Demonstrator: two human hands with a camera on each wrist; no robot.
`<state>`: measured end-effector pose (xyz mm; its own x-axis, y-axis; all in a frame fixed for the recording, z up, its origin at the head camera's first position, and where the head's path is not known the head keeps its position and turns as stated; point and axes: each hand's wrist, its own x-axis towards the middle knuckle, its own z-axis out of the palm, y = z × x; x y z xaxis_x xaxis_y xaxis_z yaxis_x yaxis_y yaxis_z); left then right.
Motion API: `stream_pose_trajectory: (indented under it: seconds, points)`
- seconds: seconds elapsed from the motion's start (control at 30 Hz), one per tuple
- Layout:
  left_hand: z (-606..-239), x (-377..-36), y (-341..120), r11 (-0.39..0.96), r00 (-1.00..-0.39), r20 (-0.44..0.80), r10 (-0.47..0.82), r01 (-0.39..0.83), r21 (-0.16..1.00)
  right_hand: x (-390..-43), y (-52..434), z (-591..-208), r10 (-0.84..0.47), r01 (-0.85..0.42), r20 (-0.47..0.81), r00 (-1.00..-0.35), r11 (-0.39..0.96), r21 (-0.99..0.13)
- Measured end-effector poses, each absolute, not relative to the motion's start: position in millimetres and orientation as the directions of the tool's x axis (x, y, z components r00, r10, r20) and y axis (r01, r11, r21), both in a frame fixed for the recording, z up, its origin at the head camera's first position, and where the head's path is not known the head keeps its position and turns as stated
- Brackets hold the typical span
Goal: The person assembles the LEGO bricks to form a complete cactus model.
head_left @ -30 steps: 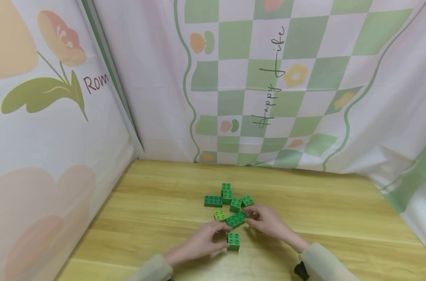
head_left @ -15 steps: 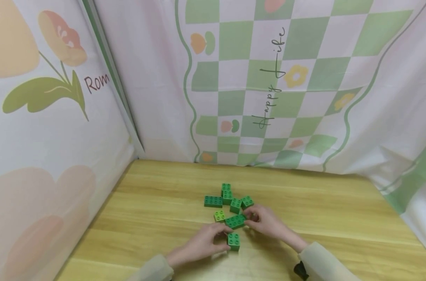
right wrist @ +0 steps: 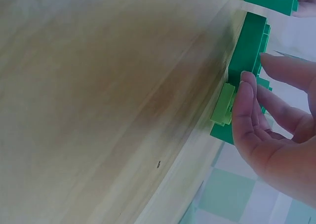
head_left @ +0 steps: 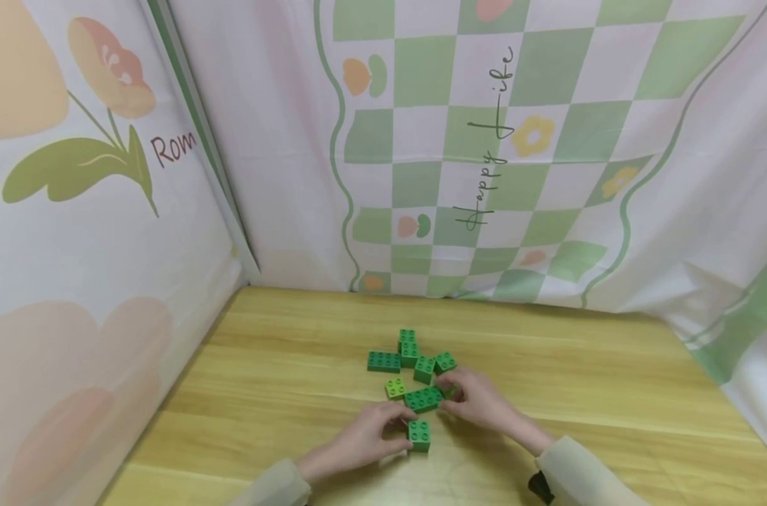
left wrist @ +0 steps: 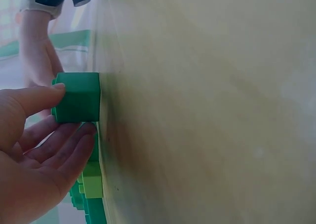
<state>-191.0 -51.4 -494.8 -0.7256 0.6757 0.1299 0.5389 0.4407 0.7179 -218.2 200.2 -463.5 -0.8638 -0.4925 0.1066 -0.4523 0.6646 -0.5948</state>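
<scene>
currently the left hand touches a green brick.

Wears matching sleeves, plain and pale beige; also carries a small black fitting at the right cuff

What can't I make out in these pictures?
Head view: the light-green brick at the right hand, mostly covered by it.
Left wrist view: the right hand's fingertips, behind the left hand and near green brick.
Right wrist view: most of the left hand, cut off by the right edge.
Right wrist view: one end of the long green brick, behind the right hand.
</scene>
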Motion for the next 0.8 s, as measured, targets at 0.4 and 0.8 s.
stream_pose_trajectory:
  seconds: [0.4,0.8]
  points:
    - [-491.1,-191.0,-55.3,0.435,-0.724,0.110,0.681,0.520,0.735,-217.4,197.1,-463.8,-0.505,-0.458,0.110,-0.856,0.641,-0.616]
    - [-492.3,-192.4,-58.3,0.445,-0.722,0.091,0.685,0.515,0.733,-218.9,190.9,-469.3,-0.505,-0.469,0.131,-0.853,0.633,-0.616]
